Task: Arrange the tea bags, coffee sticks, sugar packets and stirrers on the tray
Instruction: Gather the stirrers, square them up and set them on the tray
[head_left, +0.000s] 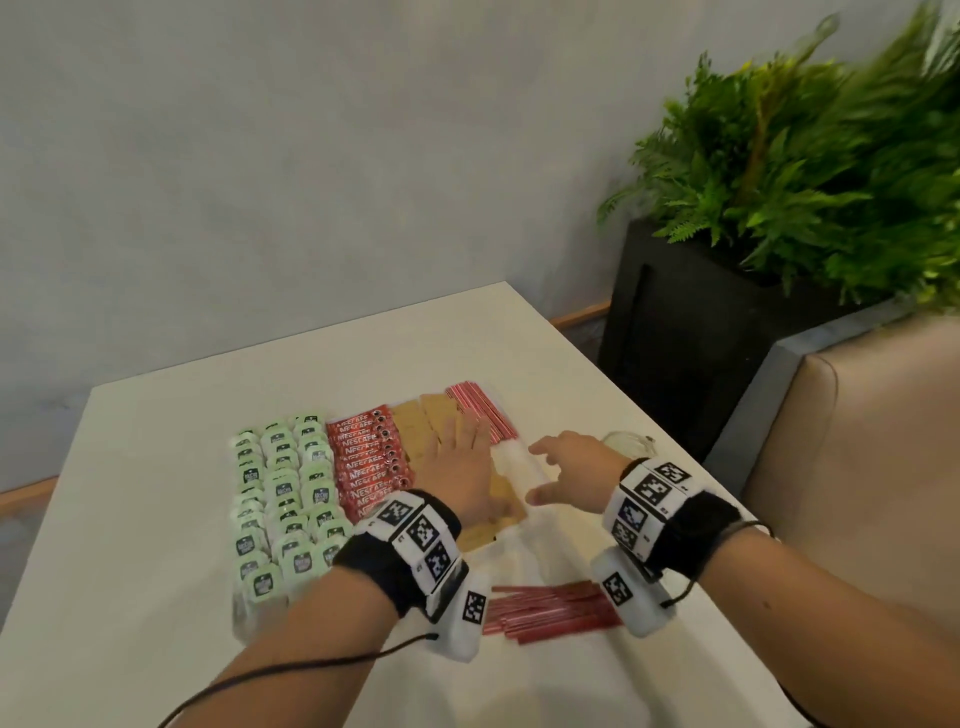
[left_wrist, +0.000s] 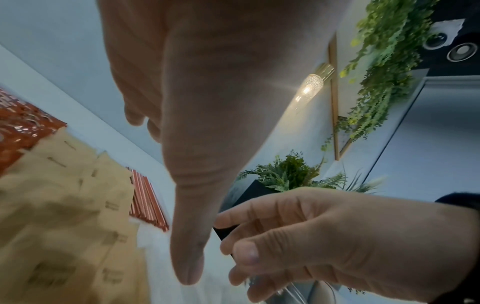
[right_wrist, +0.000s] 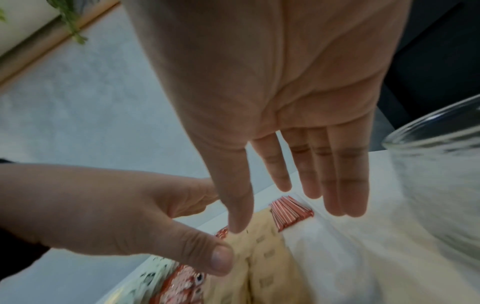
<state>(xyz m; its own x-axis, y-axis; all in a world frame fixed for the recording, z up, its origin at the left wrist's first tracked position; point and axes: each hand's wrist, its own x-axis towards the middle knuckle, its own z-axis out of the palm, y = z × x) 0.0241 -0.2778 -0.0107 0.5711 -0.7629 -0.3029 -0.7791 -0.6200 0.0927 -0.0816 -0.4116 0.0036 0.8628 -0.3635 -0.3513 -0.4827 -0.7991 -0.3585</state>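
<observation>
A clear tray (head_left: 243, 621) on the white table holds rows of green tea bags (head_left: 283, 499), red coffee sticks (head_left: 363, 462), brown sugar packets (head_left: 415, 431) and red stirrers (head_left: 480, 410) at its far right. My left hand (head_left: 462, 447) lies flat with straight fingers over the brown sugar packets (left_wrist: 64, 205) and holds nothing. My right hand (head_left: 550, 470) hovers open just right of it, over a white stretch of the tray, fingers spread and empty. A loose pile of red stirrers (head_left: 550, 613) lies on the table between my wrists.
A glass jar (head_left: 628, 441) stands on the table just beyond my right hand, near the table's right edge; it also shows in the right wrist view as the glass jar (right_wrist: 441, 185). A black planter with ferns (head_left: 701, 338) and a beige seat (head_left: 857, 441) stand to the right.
</observation>
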